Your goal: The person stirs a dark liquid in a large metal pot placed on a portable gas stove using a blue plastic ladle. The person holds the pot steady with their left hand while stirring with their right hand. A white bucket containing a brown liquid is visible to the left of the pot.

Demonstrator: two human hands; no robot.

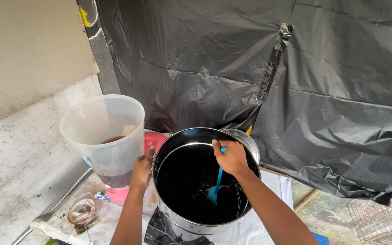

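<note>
Black plastic sheet [341, 90]; wire rack [379, 220] (lower right)
</note>
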